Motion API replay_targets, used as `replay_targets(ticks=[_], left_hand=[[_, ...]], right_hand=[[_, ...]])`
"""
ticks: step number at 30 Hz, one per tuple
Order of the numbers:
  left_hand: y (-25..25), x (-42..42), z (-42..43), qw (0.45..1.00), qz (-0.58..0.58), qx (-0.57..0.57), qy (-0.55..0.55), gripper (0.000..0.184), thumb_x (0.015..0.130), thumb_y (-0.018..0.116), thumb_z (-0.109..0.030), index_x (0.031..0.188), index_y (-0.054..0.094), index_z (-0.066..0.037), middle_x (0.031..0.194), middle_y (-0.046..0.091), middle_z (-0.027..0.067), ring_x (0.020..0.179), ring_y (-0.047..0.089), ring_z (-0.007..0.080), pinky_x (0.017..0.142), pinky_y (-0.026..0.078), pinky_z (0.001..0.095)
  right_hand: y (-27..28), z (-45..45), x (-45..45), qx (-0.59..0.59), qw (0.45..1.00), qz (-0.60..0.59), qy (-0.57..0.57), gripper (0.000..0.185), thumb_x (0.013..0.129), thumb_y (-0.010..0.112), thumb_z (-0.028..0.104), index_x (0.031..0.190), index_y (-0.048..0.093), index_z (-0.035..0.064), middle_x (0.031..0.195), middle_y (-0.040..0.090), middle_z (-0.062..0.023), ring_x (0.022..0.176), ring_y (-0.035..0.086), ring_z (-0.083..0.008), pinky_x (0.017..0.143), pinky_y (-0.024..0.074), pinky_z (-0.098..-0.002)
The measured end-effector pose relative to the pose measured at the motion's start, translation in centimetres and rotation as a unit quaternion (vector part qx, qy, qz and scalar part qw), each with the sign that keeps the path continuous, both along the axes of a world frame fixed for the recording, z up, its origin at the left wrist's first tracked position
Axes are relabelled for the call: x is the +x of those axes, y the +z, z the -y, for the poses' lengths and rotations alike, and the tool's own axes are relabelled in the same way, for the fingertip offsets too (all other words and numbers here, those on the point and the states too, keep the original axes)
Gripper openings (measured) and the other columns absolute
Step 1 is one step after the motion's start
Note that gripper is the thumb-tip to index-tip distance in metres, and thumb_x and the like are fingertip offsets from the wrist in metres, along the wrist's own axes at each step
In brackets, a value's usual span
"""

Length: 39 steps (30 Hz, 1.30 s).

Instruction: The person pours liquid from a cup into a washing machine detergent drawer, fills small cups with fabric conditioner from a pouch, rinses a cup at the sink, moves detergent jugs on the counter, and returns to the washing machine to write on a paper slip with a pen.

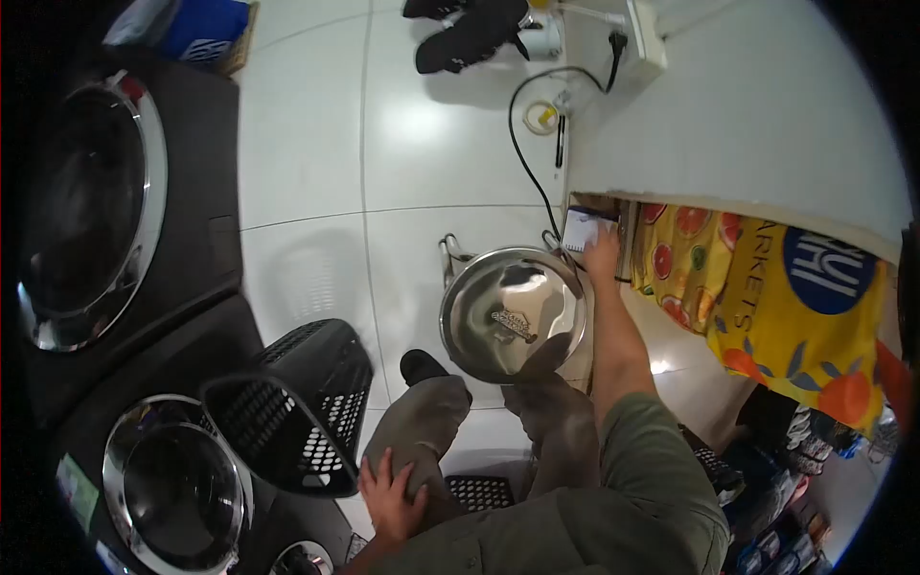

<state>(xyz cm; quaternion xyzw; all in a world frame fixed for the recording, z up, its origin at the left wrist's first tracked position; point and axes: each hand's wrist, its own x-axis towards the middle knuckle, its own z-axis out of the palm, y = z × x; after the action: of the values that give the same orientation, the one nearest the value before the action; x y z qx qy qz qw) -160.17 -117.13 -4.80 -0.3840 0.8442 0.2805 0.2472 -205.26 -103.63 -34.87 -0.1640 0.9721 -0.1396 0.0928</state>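
My left hand (391, 500) rests on my thigh with its fingers spread and nothing in it. Farther forward on the right, my right hand (601, 253) reaches to a small white notebook or box (586, 230) at a low opening beside the wall; whether its fingers grip it is too unclear to tell. A round shiny metal stool (513, 314) stands in front of my knees, close to my right forearm. On the left, a dark perforated basket (340, 379) stands tilted near my left leg.
Two front-loading machines (153, 259) line the left side. Yellow bags (810, 316) stand at the right. A black cable (522, 158) runs from a wall socket (644, 38) across the floor. Black shoes (470, 40), a tape roll (540, 118) and a pen (561, 142) lie ahead.
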Motion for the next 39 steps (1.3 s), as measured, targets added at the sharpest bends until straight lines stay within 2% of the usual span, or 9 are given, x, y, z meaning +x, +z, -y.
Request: replay_targets(ticks=[5, 11, 18, 25, 28, 29, 32, 36, 39], left_hand=[[3.6, 1.1, -1.3, 0.997, -0.010, 0.072, 0.030, 0.041, 0.068, 0.059, -0.036, 0.103, 0.055, -0.016, 0.128, 0.033, 0.0080, 0.119, 0.020, 0.0387, 0.095, 0.020, 0.0502], [7.1, 7.9, -4.2, 0.939, -0.021, 0.162, 0.302, 0.049, 0.074, 0.051, -0.044, 0.113, 0.048, -0.014, 0.128, 0.034, 0.0113, 0.113, 0.035, 0.0363, 0.091, 0.034, 0.0419], [17.1, 18.0, -5.2, 0.865, -0.083, -0.029, 0.495, 0.041, 0.072, 0.055, -0.037, 0.101, 0.054, -0.009, 0.111, 0.047, 0.0118, 0.098, 0.048, 0.0322, 0.082, 0.040, 0.0422], [16.1, 19.9, -24.5, 0.571, -0.036, -0.167, 0.803, 0.036, 0.071, 0.052, -0.033, 0.095, 0.056, -0.007, 0.101, 0.051, 0.0148, 0.091, 0.051, 0.0330, 0.077, 0.043, 0.0416], [15.4, 16.0, -36.0, 0.572, 0.059, -0.108, 0.811, 0.022, 0.069, 0.049, -0.018, 0.082, 0.062, -0.006, 0.080, 0.058, 0.0196, 0.080, 0.056, 0.0314, 0.071, 0.045, 0.0393], [15.9, 14.3, -40.5, 0.744, 0.077, -0.125, 0.652, 0.015, 0.065, 0.052, -0.013, 0.073, 0.063, -0.005, 0.076, 0.060, 0.0179, 0.073, 0.057, 0.0313, 0.067, 0.046, 0.0381], [15.5, 10.3, -48.4, 0.522, 0.044, 0.117, 0.843, 0.031, 0.073, 0.056, -0.030, 0.086, 0.060, -0.003, 0.088, 0.058, 0.0142, 0.076, 0.057, 0.0282, 0.068, 0.045, 0.0373], [12.7, 9.5, -51.5, 0.559, 0.026, 0.191, 0.806, 0.032, 0.074, 0.053, -0.032, 0.090, 0.059, -0.005, 0.091, 0.058, 0.0144, 0.081, 0.056, 0.0281, 0.070, 0.044, 0.0367], [9.9, 12.5, -48.7, 0.607, -0.032, 0.163, 0.777, 0.033, 0.075, 0.051, -0.033, 0.093, 0.059, -0.007, 0.094, 0.058, 0.0145, 0.085, 0.056, 0.0280, 0.072, 0.044, 0.0363]], right_hand=[[11.0, -3.9, 12.0, -0.023, 0.997, 0.021, -0.064, 0.040, 0.071, 0.055, 0.021, 0.102, 0.049, -0.0036, 0.104, 0.049, -0.0235, 0.099, 0.043, -0.0394, 0.084, 0.0339, -0.0453], [30.4, -2.2, 22.6, 0.082, 0.907, 0.398, 0.111, 0.047, 0.072, 0.055, 0.028, 0.107, 0.047, -0.0016, 0.100, 0.054, -0.0203, 0.093, 0.052, -0.0321, 0.082, 0.0387, -0.0362], [41.1, 7.5, 22.8, -0.024, 0.799, 0.571, 0.188, 0.024, 0.073, 0.056, 0.016, 0.091, 0.055, 0.0002, 0.075, 0.057, -0.0086, 0.065, 0.053, -0.0166, 0.057, 0.0419, -0.0268], [41.8, 16.2, 23.2, 0.136, 0.731, 0.481, 0.465, 0.020, 0.071, 0.057, 0.016, 0.085, 0.055, 0.0014, 0.072, 0.057, -0.0102, 0.065, 0.053, -0.0202, 0.057, 0.0420, -0.0301], [39.2, 17.5, 22.9, 0.214, 0.664, 0.361, 0.618, 0.019, 0.069, 0.058, 0.015, 0.082, 0.055, 0.0019, 0.071, 0.057, -0.0109, 0.065, 0.054, -0.0217, 0.057, 0.0421, -0.0315], [38.1, 17.8, 22.8, 0.232, 0.626, 0.308, 0.678, 0.018, 0.069, 0.058, 0.015, 0.082, 0.055, 0.0021, 0.070, 0.057, -0.0112, 0.065, 0.054, -0.0222, 0.057, 0.0421, -0.0320], [34.7, 18.1, 23.8, 0.236, 0.465, 0.143, 0.841, 0.017, 0.068, 0.059, 0.015, 0.079, 0.055, 0.0026, 0.069, 0.057, -0.0119, 0.065, 0.054, -0.0237, 0.057, 0.0421, -0.0334], [31.6, 17.1, 27.1, 0.172, 0.267, 0.035, 0.948, 0.017, 0.065, 0.061, 0.016, 0.074, 0.054, 0.0034, 0.069, 0.057, -0.0142, 0.066, 0.055, -0.0274, 0.058, 0.0422, -0.0372], [33.7, 15.8, 33.2, 0.220, 0.288, 0.073, 0.929, 0.018, 0.067, 0.059, 0.019, 0.075, 0.054, 0.0039, 0.070, 0.057, -0.0137, 0.067, 0.055, -0.0267, 0.059, 0.0422, -0.0370]])
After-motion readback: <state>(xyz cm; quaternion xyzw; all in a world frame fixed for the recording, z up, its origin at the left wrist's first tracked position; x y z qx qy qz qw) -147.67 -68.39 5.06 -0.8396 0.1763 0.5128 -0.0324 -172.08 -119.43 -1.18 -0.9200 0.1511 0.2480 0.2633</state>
